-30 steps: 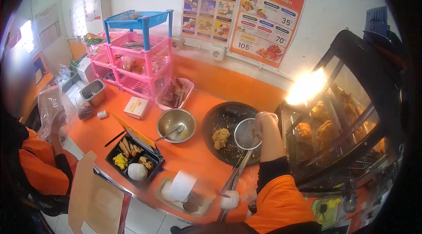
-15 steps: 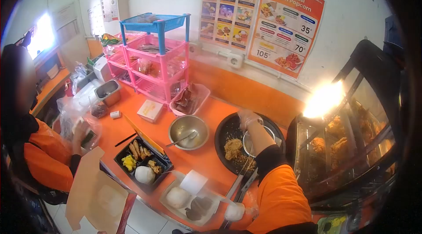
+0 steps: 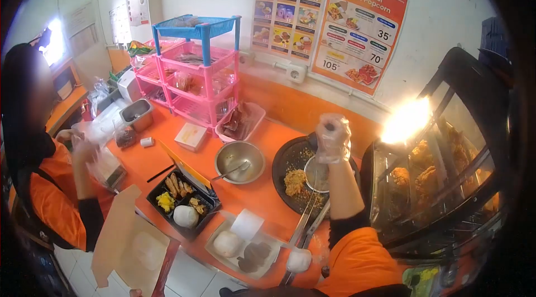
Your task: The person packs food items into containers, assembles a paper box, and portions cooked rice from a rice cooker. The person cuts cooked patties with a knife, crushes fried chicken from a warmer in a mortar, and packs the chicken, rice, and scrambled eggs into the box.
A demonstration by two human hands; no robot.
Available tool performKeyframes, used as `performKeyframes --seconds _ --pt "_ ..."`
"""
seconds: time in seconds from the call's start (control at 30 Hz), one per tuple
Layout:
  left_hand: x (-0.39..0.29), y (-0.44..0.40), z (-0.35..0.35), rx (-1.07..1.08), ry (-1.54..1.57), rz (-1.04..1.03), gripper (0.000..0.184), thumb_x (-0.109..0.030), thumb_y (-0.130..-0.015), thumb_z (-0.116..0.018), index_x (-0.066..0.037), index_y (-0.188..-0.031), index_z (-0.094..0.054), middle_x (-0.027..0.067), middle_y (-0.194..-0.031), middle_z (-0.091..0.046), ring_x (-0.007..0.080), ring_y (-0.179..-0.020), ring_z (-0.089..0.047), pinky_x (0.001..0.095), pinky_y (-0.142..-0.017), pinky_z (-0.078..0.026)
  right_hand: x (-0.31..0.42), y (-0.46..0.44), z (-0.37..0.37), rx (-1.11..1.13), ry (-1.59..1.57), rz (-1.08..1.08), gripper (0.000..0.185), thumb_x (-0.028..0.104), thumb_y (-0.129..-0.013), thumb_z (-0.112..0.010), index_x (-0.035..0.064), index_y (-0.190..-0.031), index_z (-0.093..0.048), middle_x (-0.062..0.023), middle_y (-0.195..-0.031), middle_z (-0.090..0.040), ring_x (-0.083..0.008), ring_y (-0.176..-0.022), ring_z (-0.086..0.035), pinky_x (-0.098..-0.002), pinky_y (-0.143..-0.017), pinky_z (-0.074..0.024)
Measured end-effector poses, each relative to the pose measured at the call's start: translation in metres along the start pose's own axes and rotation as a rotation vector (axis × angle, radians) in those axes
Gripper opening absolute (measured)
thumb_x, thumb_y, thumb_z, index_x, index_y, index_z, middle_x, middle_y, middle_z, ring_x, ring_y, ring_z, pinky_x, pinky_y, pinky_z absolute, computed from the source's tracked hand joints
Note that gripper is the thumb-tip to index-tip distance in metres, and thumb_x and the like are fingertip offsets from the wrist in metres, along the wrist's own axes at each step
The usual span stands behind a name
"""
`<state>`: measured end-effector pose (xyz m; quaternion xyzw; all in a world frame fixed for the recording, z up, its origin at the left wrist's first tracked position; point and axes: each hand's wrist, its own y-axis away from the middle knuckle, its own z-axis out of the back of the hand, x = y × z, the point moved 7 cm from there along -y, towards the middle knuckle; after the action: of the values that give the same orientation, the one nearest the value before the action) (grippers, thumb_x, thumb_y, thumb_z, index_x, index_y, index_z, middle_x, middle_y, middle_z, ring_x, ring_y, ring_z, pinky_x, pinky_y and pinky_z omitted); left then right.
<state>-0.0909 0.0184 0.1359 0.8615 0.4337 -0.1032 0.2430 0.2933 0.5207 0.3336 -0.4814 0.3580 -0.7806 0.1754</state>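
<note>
My right hand (image 3: 333, 139), in a clear plastic glove, is closed in a fist around a dark pestle (image 3: 313, 141), held above the right side of a black stone mortar (image 3: 282, 164). Crumbled golden-brown fried food (image 3: 295, 182) lies in the mortar's left half. A round metal strainer (image 3: 317, 175) rests over the mortar, its wire handle pointing toward me. Beside that handle lie metal tongs (image 3: 316, 227). My left hand is not in view.
A steel bowl with a spoon (image 3: 240, 152), a black meal box (image 3: 192, 234), a paper tray (image 3: 262, 277) with rice and dark patties, and an open carton (image 3: 125, 241) surround the mortar. A lit display case (image 3: 385, 224) stands right. A co-worker (image 3: 61, 196) handles plastic at left.
My right hand has risen from down over the mortar to above it, wrist now upright, with the pestle showing in the fist. The co-worker's hands have moved up and left.
</note>
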Motion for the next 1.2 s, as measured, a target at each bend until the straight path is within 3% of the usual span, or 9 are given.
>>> performKeyframes --seconds 0.2,0.3,0.43,0.53,0.63,0.77,0.9,1.03,1.2 --pt "0.005 -0.002 0.008 -0.028 0.058 -0.008 0.079 -0.005 -0.057 -0.058 0.005 -0.132 -0.035 0.0224 -0.132 -0.043 0.0383 -0.124 -0.038 0.0545 -0.106 -0.029 -0.05 0.096 -0.043 0.166 0.325 0.197 0.012 0.008 -0.07 -0.059 0.0021 -0.06 -0.062 -0.012 -0.069 -0.064 -0.0212 -0.066 -0.062 -0.0315 -0.062 -0.0479" --pt "0.006 0.007 -0.004 0.0 0.075 0.112 0.074 -0.004 -0.057 -0.056 0.006 -0.128 -0.04 0.0224 -0.128 -0.047 0.0382 -0.12 -0.043 0.0536 -0.104 -0.033 -0.052 0.063 -0.017 0.133 0.062 -0.232 0.013 0.01 -0.071 -0.059 0.0025 -0.061 -0.062 -0.0118 -0.069 -0.064 -0.0203 -0.066 -0.061 -0.0319 -0.061 -0.0482" --pt "-0.011 -0.003 0.032 -0.117 0.062 -0.008 0.079 -0.003 -0.055 -0.055 0.006 -0.131 -0.037 0.0243 -0.131 -0.043 0.0394 -0.125 -0.037 0.0539 -0.107 -0.027 -0.028 0.047 0.008 -0.064 -0.291 -0.232 0.007 0.01 -0.068 -0.062 0.0037 -0.066 -0.063 -0.0086 -0.069 -0.064 -0.0151 -0.063 -0.061 -0.0298 -0.058 -0.0485" --pt "-0.005 0.012 0.009 -0.099 0.087 -0.013 0.081 -0.003 -0.054 -0.055 0.007 -0.132 -0.034 0.0254 -0.133 -0.039 0.0404 -0.127 -0.033 0.0543 -0.109 -0.024 -0.091 0.107 -0.041 0.007 0.129 -0.036 0.005 0.007 -0.067 -0.064 0.0025 -0.067 -0.064 -0.0095 -0.069 -0.064 -0.0141 -0.064 -0.061 -0.0299 -0.059 -0.0484" --pt "-0.001 0.016 -0.002 -0.023 0.105 0.041 0.081 -0.003 -0.054 -0.056 0.008 -0.132 -0.034 0.0261 -0.134 -0.038 0.0412 -0.127 -0.031 0.0546 -0.109 -0.023 -0.118 0.104 -0.064 0.311 -0.267 -0.478 0.005 0.007 -0.066 -0.065 0.0031 -0.069 -0.065 -0.0094 -0.068 -0.063 -0.0157 -0.065 -0.061 -0.0302 -0.061 -0.0487" --pt "-0.002 0.022 -0.011 -0.026 0.049 0.05 0.081 -0.003 -0.055 -0.057 0.008 -0.132 -0.034 0.0266 -0.133 -0.039 0.0423 -0.127 -0.032 0.055 -0.108 -0.025 -0.045 0.059 -0.014 -0.001 -0.278 -0.225 0.008 0.012 -0.067 -0.067 0.0045 -0.066 -0.065 -0.009 -0.065 -0.063 -0.0168 -0.064 -0.061 -0.0312 -0.061 -0.0489" --pt "-0.009 0.013 0.017 -0.094 0.067 -0.028 0.077 -0.005 -0.059 -0.056 0.008 -0.132 -0.034 0.0276 -0.132 -0.04 0.0431 -0.125 -0.034 0.0567 -0.106 -0.028 -0.06 0.116 -0.027 0.224 0.108 -0.151 0.008 0.012 -0.068 -0.064 0.004 -0.067 -0.066 -0.0115 -0.069 -0.065 -0.0224 -0.062 -0.061 -0.0323 -0.06 -0.0489" --pt "-0.006 -0.006 0.027 0.054 0.1 0.044 0.071 -0.01 -0.064 -0.055 0.009 -0.13 -0.036 0.0275 -0.129 -0.043 0.043 -0.123 -0.038 0.0567 -0.104 -0.031 -0.075 0.106 -0.025 0.286 -0.239 -0.456 0.01 0.013 -0.07 -0.064 0.0027 -0.069 -0.065 -0.0097 -0.069 -0.063 -0.0166 -0.065 -0.059 -0.0287 -0.059 -0.0471" --pt "-0.012 0.014 0.013 -0.017 -0.331 -0.115 0.068 -0.012 -0.065 -0.055 0.008 -0.129 -0.038 0.0254 -0.127 -0.046 0.0415 -0.12 -0.041 0.0528 -0.104 -0.032 -0.003 0.095 0.019 0.04 -0.112 -0.155 0.012 0.014 -0.069 -0.066 0.0027 -0.074 -0.064 -0.0072 -0.072 -0.062 -0.0157 -0.072 -0.06 -0.0272 -0.065 -0.0472"
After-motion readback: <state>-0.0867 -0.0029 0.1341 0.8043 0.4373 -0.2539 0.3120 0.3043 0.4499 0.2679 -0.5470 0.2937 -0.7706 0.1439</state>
